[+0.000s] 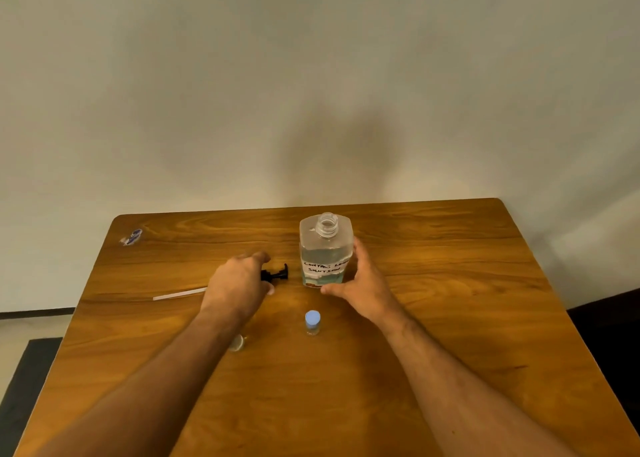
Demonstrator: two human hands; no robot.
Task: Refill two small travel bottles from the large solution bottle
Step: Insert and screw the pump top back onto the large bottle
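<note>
While pump head [275, 275] lies on table [450, 283] under left hand [239, 283], fingers curled round it, large solution bottle [325, 249] stands uncapped at frame centre; right hand [360, 283] cups its side. Capped travel bottle [312, 322] below centre, second [237, 343] half hidden by left forearm. Advice: release pump, uncap small bottle, steady before pouring

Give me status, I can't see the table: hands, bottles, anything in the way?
Left hand on black pump head; right hand gripping large bottle, uncapped. Blue-capped travel bottle still closed. Second one half hidden under left forearm.
</note>
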